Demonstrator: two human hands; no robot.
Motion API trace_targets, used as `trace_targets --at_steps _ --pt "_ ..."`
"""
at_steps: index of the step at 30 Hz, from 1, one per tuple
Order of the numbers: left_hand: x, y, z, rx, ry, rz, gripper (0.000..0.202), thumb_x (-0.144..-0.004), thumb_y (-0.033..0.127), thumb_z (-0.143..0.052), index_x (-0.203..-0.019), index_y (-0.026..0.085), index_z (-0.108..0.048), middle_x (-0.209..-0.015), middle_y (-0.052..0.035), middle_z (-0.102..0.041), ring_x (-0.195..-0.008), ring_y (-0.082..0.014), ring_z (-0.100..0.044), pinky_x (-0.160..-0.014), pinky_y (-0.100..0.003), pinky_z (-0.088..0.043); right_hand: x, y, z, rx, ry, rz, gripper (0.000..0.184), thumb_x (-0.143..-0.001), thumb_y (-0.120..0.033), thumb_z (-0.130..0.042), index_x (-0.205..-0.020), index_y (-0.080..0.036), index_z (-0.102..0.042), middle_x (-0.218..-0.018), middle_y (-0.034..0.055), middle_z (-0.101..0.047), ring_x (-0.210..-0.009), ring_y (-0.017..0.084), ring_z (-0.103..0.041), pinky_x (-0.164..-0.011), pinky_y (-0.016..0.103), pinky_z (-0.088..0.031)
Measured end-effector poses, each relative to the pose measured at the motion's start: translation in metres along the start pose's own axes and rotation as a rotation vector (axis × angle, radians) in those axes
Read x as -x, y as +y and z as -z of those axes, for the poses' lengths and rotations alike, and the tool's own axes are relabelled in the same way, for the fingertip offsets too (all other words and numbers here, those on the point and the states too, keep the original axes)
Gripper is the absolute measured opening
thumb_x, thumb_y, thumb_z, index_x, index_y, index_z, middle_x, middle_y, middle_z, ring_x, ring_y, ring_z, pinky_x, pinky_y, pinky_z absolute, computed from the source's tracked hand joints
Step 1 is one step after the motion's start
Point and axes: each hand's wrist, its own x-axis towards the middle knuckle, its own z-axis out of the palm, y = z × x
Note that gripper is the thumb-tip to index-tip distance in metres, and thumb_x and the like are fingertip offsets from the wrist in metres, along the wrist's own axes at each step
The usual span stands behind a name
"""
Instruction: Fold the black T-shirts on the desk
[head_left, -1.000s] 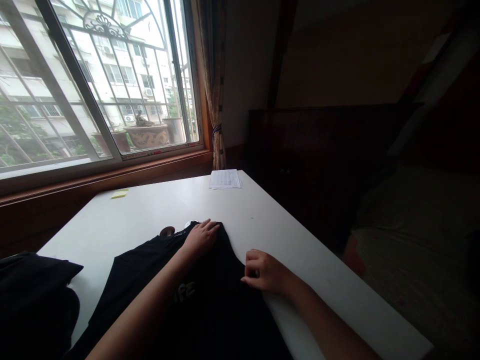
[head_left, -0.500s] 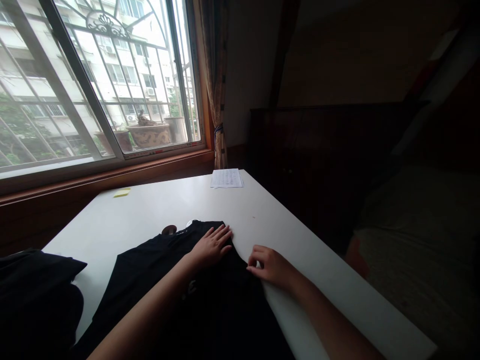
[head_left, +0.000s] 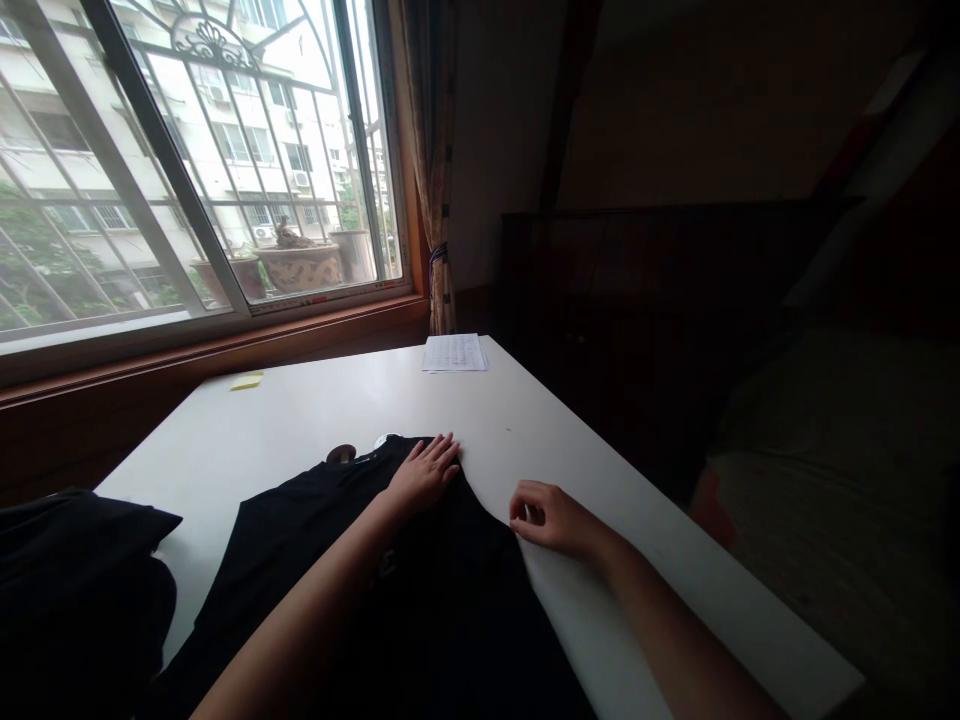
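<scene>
A black T-shirt [head_left: 450, 620] with a small pale print lies spread on the white table [head_left: 360, 395], its neckline towards the window. My left hand [head_left: 426, 475] rests flat on the shirt near its far right shoulder, fingers stretched out. At the shirt's right edge, my right hand [head_left: 551, 515] is closed in a pinch, fingertips on the cloth. Just beyond the neckline are a dark brown round object [head_left: 341, 454] and a white round object [head_left: 386, 440], both partly hidden by the shirt.
Dark folded cloth [head_left: 75, 590] lies at the table's left. Papers [head_left: 454, 352] sit at the far corner, and a yellow note pad [head_left: 247, 380] near the far left edge. Behind the table are a barred window [head_left: 247, 150] and a tied curtain [head_left: 437, 200].
My right hand has moved slightly right and away from me, drawing the shirt's right edge outward. My left hand stays flat on the shoulder, shifted a little.
</scene>
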Motion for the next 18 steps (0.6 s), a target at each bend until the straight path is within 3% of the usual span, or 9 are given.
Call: trace_targets --at_steps 4,10,13,15,18 --pt "-0.001 -0.002 -0.003 0.004 0.035 0.012 0.049 -0.107 0.038 -0.038 -0.153 0.022 -0.039 -0.162 -0.0091 -0.031 -0.150 -0.0281 -0.027 -0.121 -0.056 -0.028 -0.001 -0.001 0.000 0.023 -0.046 0.026 0.019 -0.071 -0.013 -0.075 -0.087 -0.021 -0.068 -0.083 -0.0007 -0.062 -0.078 0.016 -0.056 -0.072 0.027 -0.044" --pt "-0.002 -0.005 -0.006 0.035 0.145 -0.016 0.046 -0.105 0.032 -0.045 -0.148 0.019 -0.044 -0.158 -0.0145 -0.040 -0.145 -0.0331 -0.037 -0.114 -0.061 -0.037 -0.005 0.000 -0.008 0.061 -0.018 0.008 0.011 -0.075 -0.010 -0.066 -0.079 -0.020 -0.065 -0.080 -0.0005 -0.060 -0.076 0.016 -0.055 -0.070 0.027 -0.042" --pt "0.002 0.001 0.006 0.060 0.250 -0.044 0.039 -0.104 0.024 -0.043 -0.140 0.016 -0.051 -0.153 -0.0176 -0.045 -0.143 -0.0334 -0.040 -0.112 -0.060 -0.041 -0.004 0.001 -0.008 0.071 0.000 0.006 0.011 -0.076 -0.009 -0.064 -0.079 -0.020 -0.064 -0.081 -0.0005 -0.060 -0.076 0.015 -0.054 -0.069 0.027 -0.042" --pt "0.011 0.013 0.021 0.078 0.307 -0.096 0.034 -0.102 0.018 -0.041 -0.131 0.017 -0.058 -0.147 -0.0151 -0.052 -0.141 -0.0293 -0.044 -0.114 -0.055 -0.041 -0.004 0.002 -0.008 0.088 0.012 0.007 0.011 -0.077 -0.010 -0.064 -0.080 -0.020 -0.064 -0.080 -0.0006 -0.059 -0.076 0.015 -0.054 -0.070 0.027 -0.042" --pt "0.032 0.046 0.045 0.148 0.346 -0.320 0.028 -0.098 0.014 -0.046 -0.116 0.019 -0.066 -0.126 -0.0105 -0.066 -0.125 -0.0244 -0.057 -0.110 -0.046 -0.048 -0.004 0.004 -0.007 0.100 0.022 0.010 0.008 -0.079 -0.012 -0.064 -0.080 -0.020 -0.066 -0.080 -0.0005 -0.059 -0.078 0.016 -0.055 -0.072 0.027 -0.042"
